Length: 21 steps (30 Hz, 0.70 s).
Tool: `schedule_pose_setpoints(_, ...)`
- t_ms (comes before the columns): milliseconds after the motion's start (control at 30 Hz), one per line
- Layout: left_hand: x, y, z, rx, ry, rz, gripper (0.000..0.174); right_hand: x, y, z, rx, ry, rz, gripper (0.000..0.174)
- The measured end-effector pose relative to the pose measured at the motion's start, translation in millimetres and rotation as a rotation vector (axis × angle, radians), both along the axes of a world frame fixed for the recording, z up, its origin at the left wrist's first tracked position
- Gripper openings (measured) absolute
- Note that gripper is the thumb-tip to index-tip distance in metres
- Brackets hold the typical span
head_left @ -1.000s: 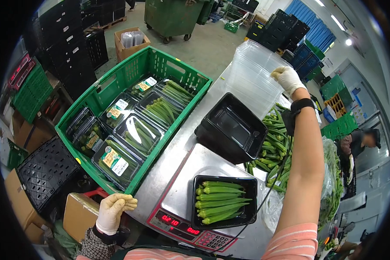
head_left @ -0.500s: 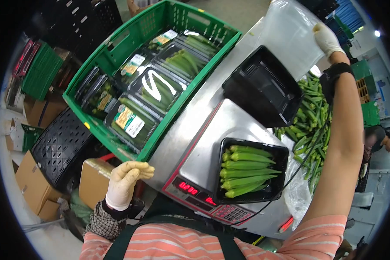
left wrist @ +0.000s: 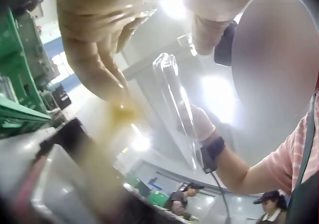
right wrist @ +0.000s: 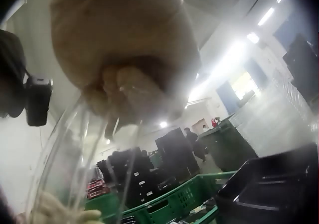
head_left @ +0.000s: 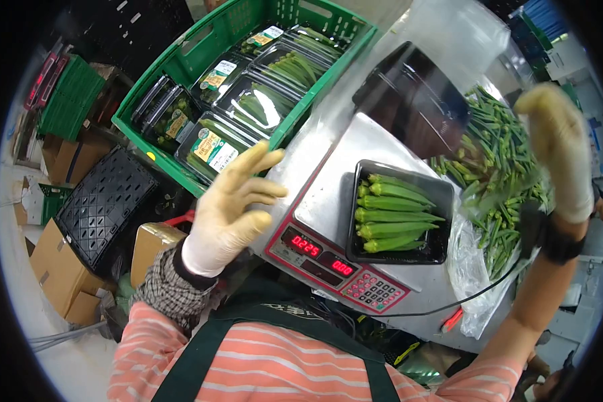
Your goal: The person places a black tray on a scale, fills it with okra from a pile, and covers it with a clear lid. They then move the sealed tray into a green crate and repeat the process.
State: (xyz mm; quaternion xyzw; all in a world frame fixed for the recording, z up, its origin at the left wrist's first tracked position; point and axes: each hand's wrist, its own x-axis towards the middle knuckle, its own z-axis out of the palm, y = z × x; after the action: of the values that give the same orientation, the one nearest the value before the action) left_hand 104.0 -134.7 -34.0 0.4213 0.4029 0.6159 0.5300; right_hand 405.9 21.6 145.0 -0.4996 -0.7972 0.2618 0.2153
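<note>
My gloved right hand, blurred, pinches a clear plastic lid by its edge, raised over the right side of the bench. The right wrist view shows the same lid hanging from the curled fingers. My gloved left hand is held in the air left of the scale, its fingers spread and nothing in them. On the scale's plate sits a black tray with a row of okra pods. The display reads 0.225 and 0.00.
A green crate of lidded, labelled okra packs stands at upper left. Stacked black trays are behind the scale, clear lids farther back. Loose okra lies at right beside a plastic bag; a cable crosses the bench's front.
My right hand has come back from the lid stack toward me with a lid in its fingers. My left hand has risen and spread its fingers. The view has shifted.
</note>
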Motion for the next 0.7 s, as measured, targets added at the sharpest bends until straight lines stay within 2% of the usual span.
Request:
schedule_pose_setpoints(33, 4.7, 3.5, 6.0, -0.008, -0.055, -0.181, 0.047, -9.1, -23.7, -14.0, 0.074, -0.005, 0.139, 0.021)
schedule_pose_setpoints(67, 9.2, 5.4, 11.2, -0.017, -0.107, -0.368, 0.052, -18.1, -46.4, -7.6, -0.200, -0.033, 0.072, 0.017)
schedule_pose_setpoints(100, 12.6, 5.5, 16.9, -0.055, 0.007, -0.547, 0.052, -10.3, -56.7, -19.8, -0.325, 0.113, 0.082, 0.015)
schedule_pose_setpoints(133, 22.4, 3.2, 22.4, -0.173, -0.073, -0.676, 0.060, -7.1, -65.2, -28.4, -0.367, 0.246, 0.029, 0.014)
schedule_pose_setpoints(200, 40.1, 2.5, 34.2, -0.311, -0.038, -0.521, 0.038, 22.9, -72.7, -36.4, -0.341, 0.307, -0.104, 0.018)
schedule_pose_setpoints(267, 51.2, 2.6, 23.7, -0.282, -0.057, -0.491, 0.041, 32.0, -72.6, -60.3, -0.226, 0.117, -0.184, 0.025)
schedule_pose_setpoints(300, 58.7, -1.2, 19.2, -0.338, -0.064, -0.497, 0.042, 50.1, -65.5, -80.1, -0.253, 0.064, -0.123, 0.029)
schedule_pose_setpoints(333, 66.5, -5.4, 16.3, -0.395, -0.072, -0.498, 0.044, 58.2, -62.4, -97.9, -0.285, 0.157, -0.080, 0.031)
schedule_pose_setpoints(400, 83.4, -17.7, 11.8, -0.450, 0.033, -0.375, 0.052, 71.9, -53.6, -139.9, -0.291, 0.303, -0.100, 0.031)
schedule_pose_setpoints(500, 100.2, -29.9, -6.0, -0.412, 0.124, -0.240, 0.058, 76.9, -43.0, -176.8, -0.289, 0.387, -0.111, 0.028)
schedule_pose_setpoints(567, 105.4, -31.5, -12.7, -0.269, 0.466, -0.113, 0.060, 77.2, -31.6, -190.7, -0.233, 0.388, -0.081, 0.028)
schedule_pose_setpoints(600, 107.3, -31.6, -13.2, -0.275, 0.471, -0.100, 0.060, 76.4, -27.1, -196.8, -0.178, 0.385, -0.062, 0.028)
schedule_pose_setpoints(667, 110.6, -29.4, -9.6, -0.207, 0.776, -0.048, 0.056, 73.4, -23.6, -204.2, -0.170, 0.395, -0.053, 0.025)
schedule_pose_setpoints(700, 112.1, -29.9, -10.4, -0.210, 0.815, -0.013, 0.053, 73.6, -23.1, -205.3, -0.101, 0.317, -0.059, 0.023)
